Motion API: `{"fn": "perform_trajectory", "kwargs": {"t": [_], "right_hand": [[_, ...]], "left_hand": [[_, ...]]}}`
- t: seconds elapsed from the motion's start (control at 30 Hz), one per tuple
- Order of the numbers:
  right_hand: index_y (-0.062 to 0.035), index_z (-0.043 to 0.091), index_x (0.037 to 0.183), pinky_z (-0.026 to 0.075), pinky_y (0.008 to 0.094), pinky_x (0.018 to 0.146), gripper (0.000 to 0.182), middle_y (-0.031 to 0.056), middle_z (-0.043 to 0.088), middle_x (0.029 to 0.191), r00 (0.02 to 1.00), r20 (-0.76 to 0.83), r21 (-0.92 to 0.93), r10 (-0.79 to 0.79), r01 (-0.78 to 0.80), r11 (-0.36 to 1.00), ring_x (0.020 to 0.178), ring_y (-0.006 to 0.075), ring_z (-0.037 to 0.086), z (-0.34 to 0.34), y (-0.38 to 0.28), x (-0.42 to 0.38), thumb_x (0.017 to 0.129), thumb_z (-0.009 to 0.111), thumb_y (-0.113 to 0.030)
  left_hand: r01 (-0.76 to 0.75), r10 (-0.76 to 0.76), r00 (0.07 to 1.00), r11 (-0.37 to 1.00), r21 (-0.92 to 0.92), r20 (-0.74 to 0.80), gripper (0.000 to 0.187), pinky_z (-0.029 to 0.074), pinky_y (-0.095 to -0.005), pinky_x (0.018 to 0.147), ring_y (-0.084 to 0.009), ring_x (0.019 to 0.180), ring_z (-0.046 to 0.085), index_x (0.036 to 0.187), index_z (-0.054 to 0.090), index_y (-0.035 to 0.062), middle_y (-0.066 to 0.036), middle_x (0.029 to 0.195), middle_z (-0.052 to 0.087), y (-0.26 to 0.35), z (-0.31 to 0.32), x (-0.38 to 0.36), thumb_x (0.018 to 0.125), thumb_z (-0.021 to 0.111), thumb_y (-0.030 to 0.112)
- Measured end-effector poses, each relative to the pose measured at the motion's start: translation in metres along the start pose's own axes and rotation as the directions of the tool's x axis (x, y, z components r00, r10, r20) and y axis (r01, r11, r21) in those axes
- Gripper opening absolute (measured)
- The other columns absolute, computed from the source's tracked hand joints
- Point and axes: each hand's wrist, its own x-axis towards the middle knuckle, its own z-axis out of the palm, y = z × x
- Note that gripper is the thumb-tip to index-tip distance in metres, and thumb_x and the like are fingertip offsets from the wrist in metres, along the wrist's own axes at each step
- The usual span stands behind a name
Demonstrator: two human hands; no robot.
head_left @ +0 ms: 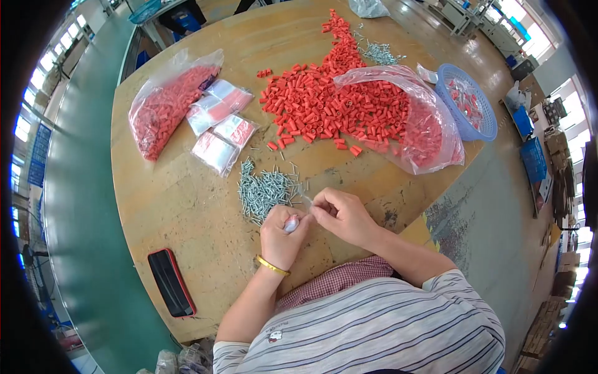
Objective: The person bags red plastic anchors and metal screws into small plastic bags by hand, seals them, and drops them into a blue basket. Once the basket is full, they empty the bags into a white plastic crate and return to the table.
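Observation:
My left hand (281, 235) is closed around a small clear plastic bag (291, 224), crumpled against the fingers. My right hand (344, 215) meets it from the right, thumb and forefinger pinched on a clear edge of plastic that looks like the same bag. What the bag contains is hidden by my fingers. Just beyond my left hand lies a pile of small silver screws (266, 190). A big heap of red plastic caps (327, 100) spreads across the table farther back.
Left of the heap are a bag of red pieces (168, 103) and stacks of small zip bags (218, 153). A large open bag (430, 134) and a blue basket (488, 128) stand right. A black phone (171, 282) lies near the table's left edge.

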Motion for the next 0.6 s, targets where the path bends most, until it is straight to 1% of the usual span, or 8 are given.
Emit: {"fn": "perform_trajectory", "kwargs": {"t": [0.07,0.1,0.17,0.2,0.3,0.4,0.47,0.6], "right_hand": [[-0.0006,0.058,0.092,0.047,0.0248,0.060,0.011,0.0044,0.061,0.078,1.000,-0.015,-0.005,-0.014,0.014,1.000,0.067,0.0082,0.056,0.002,0.006,0.001,0.089,0.063,-0.010],[-0.0008,0.058,0.092,0.048,0.0274,0.061,0.010,0.0072,0.061,0.078,1.000,-0.009,-0.011,-0.004,0.003,1.000,0.067,0.0129,0.058,0.001,0.004,0.001,0.087,0.062,-0.008],[-0.0013,0.057,0.090,0.049,0.0324,0.063,0.009,0.0127,0.061,0.077,1.000,0.004,-0.024,0.017,-0.017,1.000,0.068,0.0223,0.062,-0.001,-0.001,0.001,0.084,0.061,-0.005],[-0.0013,0.056,0.089,0.048,0.0331,0.062,0.009,0.0125,0.060,0.076,1.000,0.008,-0.056,-0.004,0.005,0.998,0.067,0.0233,0.061,-0.001,0.001,0.001,0.082,0.061,-0.005],[-0.0017,0.054,0.087,0.046,0.0353,0.059,0.010,0.0122,0.056,0.074,0.997,0.016,-0.134,-0.079,0.080,0.988,0.065,0.0261,0.058,0.000,0.004,0.001,0.079,0.062,-0.003],[-0.0021,0.053,0.085,0.045,0.0367,0.058,0.011,0.0118,0.054,0.072,0.989,0.007,-0.184,-0.147,0.146,0.972,0.063,0.0276,0.056,0.003,0.004,-0.001,0.077,0.062,-0.003],[-0.0024,0.053,0.084,0.045,0.0370,0.058,0.011,0.0115,0.053,0.072,0.986,-0.012,-0.218,-0.166,0.159,0.963,0.063,0.0278,0.055,0.005,0.004,-0.003,0.077,0.062,-0.004],[-0.0021,0.054,0.084,0.045,0.0354,0.058,0.010,0.0112,0.055,0.073,0.990,-0.046,-0.176,-0.130,0.120,0.977,0.064,0.0265,0.056,0.008,0.002,-0.004,0.078,0.061,-0.003]], "left_hand": [[0.032,-0.032,0.999,0.999,-0.015,-0.003,0.015,0.044,-0.0300,0.065,-0.0174,0.069,0.055,0.077,0.064,0.0016,-0.006,0.075,0.059,0.002,0.000,0.001,0.076,0.075,0.011],[0.049,-0.049,0.999,0.999,-0.023,-0.004,0.015,0.044,-0.0300,0.065,-0.0174,0.069,0.055,0.077,0.064,0.0016,-0.006,0.075,0.058,0.002,0.000,0.001,0.076,0.075,0.011],[0.025,-0.025,0.999,1.000,-0.010,0.023,0.014,0.045,-0.0295,0.067,-0.0168,0.071,0.056,0.079,0.064,0.0015,-0.006,0.077,0.060,-0.002,0.001,0.001,0.077,0.075,0.011],[0.012,-0.012,0.999,1.000,-0.002,0.038,0.014,0.046,-0.0292,0.067,-0.0165,0.071,0.056,0.079,0.065,0.0014,-0.006,0.078,0.061,-0.003,0.000,0.002,0.077,0.075,0.011],[0.042,-0.039,0.999,0.992,-0.122,0.027,0.013,0.047,-0.0284,0.070,-0.0165,0.073,0.058,0.083,0.065,0.0012,-0.007,0.081,0.063,0.001,0.002,0.002,0.079,0.073,0.011],[0.011,-0.010,1.000,0.998,-0.068,0.016,0.012,0.048,-0.0332,0.067,-0.0243,0.072,0.060,0.083,0.065,0.0031,-0.010,0.080,0.063,-0.001,0.002,0.001,0.079,0.072,0.012],[-0.020,0.020,1.000,0.999,-0.042,-0.004,0.011,0.048,-0.0335,0.066,-0.0252,0.071,0.060,0.082,0.065,0.0032,-0.010,0.079,0.063,0.003,0.002,-0.001,0.079,0.072,0.011],[-0.061,0.062,0.997,0.998,0.025,-0.041,0.011,0.048,-0.0340,0.065,-0.0267,0.071,0.061,0.082,0.064,0.0031,-0.011,0.080,0.063,0.007,0.005,-0.004,0.080,0.071,0.011]]}}
